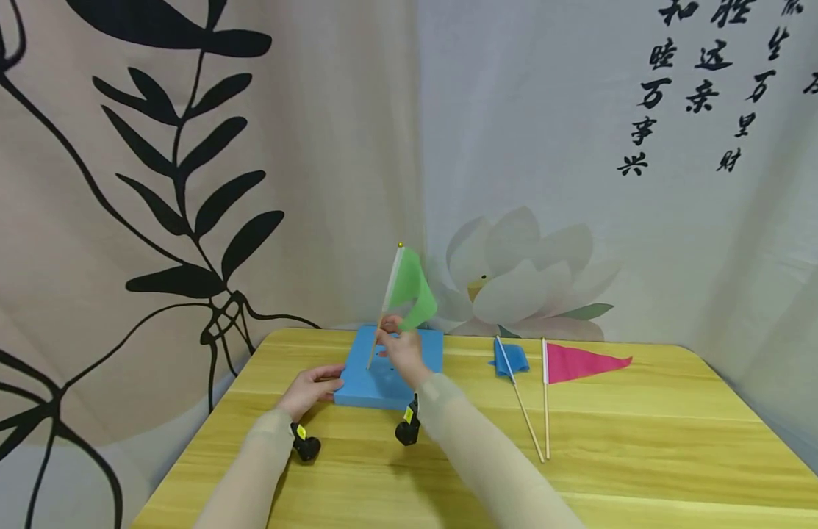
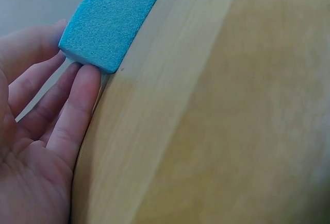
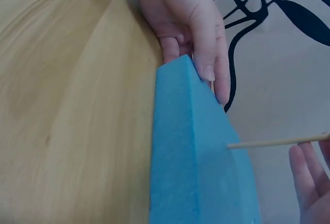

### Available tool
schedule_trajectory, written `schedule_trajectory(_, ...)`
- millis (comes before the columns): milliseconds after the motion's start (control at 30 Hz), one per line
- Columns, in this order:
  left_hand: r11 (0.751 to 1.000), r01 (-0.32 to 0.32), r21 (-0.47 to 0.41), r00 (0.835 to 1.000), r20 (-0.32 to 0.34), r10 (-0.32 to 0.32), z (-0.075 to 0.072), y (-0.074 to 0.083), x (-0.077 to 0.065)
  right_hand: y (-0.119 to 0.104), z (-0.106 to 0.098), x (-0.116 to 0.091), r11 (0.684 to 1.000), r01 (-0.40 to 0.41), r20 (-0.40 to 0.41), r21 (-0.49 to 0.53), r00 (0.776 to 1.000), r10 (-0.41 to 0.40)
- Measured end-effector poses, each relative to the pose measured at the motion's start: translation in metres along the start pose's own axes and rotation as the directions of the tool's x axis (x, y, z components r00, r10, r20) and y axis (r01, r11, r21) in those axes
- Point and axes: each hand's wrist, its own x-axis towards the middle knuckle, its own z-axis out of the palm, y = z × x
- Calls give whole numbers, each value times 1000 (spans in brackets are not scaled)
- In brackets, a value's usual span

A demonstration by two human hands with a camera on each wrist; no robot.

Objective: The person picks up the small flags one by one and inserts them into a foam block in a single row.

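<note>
My right hand (image 1: 405, 355) pinches the thin wooden stick of a small green flag (image 1: 407, 283) with a gold tip. The flag leans a little to the right over a blue foam block (image 1: 362, 386). In the right wrist view the stick (image 3: 273, 143) meets the block's top face at its lower end. My left hand (image 1: 309, 389) rests against the block's left edge, its fairly straight fingers (image 2: 82, 87) touching the corner and the thumb near the top edge. A few small dark holes show in the block's top, partly hidden by my right hand.
To the right on the wooden table (image 1: 614, 441) lie a blue flag (image 1: 512, 358) and a pink triangular flag (image 1: 583, 363), their sticks nearly meeting at the near end. A printed curtain (image 1: 356, 184) hangs right behind the table. Black wrist cameras hang below both wrists.
</note>
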Motion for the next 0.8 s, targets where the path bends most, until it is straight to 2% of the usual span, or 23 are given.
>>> schedule_trajectory(100, 1000, 9, -4, 1000, -4, -9, 0, -1, 2, -4, -1, -5, 999, 17, 28, -29, 999, -16)
schedule_trajectory(433, 1000, -16, 23, 1000, 16, 16, -1, -2, 3, 1, -16, 0, 998, 15, 88, -58, 996, -10)
schedule_trajectory(633, 999, -26, 38, 999, 37, 25, -1, 0, -1, 1, -41, -5, 997, 81, 145, -10, 986, -79)
schedule_trajectory(800, 999, -33, 34, 999, 43, 31, -3, 0, -2, 2, -75, -4, 999, 32, 148, -5, 989, -31)
